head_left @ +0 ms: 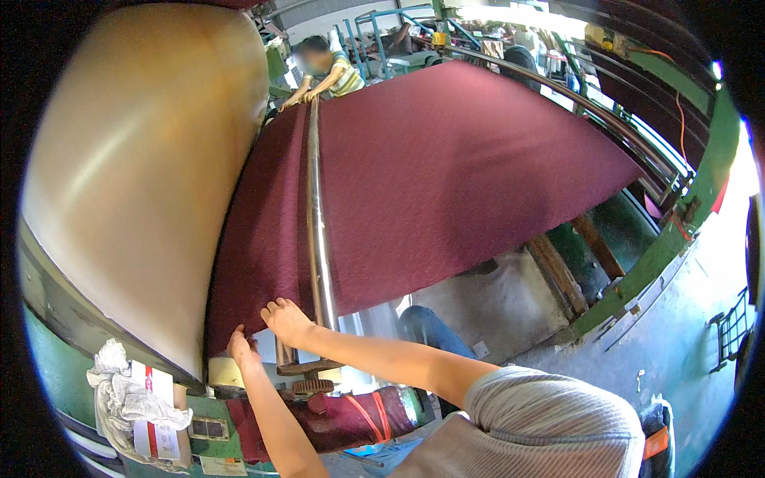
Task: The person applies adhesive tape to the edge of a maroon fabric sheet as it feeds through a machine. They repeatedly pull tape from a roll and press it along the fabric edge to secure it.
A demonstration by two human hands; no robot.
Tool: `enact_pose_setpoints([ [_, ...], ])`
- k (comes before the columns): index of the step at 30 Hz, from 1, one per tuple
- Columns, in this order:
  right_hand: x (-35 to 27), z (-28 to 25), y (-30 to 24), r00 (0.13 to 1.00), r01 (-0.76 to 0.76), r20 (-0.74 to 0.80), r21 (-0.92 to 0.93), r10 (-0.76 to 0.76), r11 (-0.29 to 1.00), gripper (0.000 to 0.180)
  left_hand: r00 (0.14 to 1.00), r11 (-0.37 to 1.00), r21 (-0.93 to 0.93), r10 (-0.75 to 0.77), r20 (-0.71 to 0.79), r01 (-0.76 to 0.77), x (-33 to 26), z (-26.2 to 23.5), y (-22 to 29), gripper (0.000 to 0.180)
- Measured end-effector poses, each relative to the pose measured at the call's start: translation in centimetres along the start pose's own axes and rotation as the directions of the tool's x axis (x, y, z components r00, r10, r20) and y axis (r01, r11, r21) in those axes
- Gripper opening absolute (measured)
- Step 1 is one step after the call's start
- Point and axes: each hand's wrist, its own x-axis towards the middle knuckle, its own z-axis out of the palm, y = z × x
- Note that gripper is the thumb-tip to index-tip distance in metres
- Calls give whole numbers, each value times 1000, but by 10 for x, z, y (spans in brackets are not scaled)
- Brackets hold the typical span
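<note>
A wide sheet of maroon fabric [446,175] stretches from the far side toward me and passes by a shiny metal bar [317,215]. At its near left edge, my left hand [242,347] is closed on the fabric's border, fingertips partly hidden. Just right of it, my right hand [285,322] has its fingers curled over the same edge, beside the bar's near end. Left of the fabric rises a large, smooth, tan roller [151,175]. Under my hands sits a small toothed gear [312,386] at the bar's end.
Across the machine a person in a striped shirt [347,78] handles the far edge. White crumpled cloth [119,382] lies by a box at lower left. A maroon-wrapped roll with orange ties [343,420] lies close to me. A green frame [637,279] runs along the right.
</note>
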Motion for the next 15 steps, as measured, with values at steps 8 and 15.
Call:
enact_pose_setpoints([
  [8, 5, 12, 5, 984, -58, -161, 111, 76, 992, 19, 982, 990, -53, 139, 129, -133, -23, 17, 5, 18],
  [15, 5, 15, 16, 958, -255, -129, 17, 255, 967, 31, 1000, 909, -417, -16, 20, 23, 24, -2, -5, 13],
])
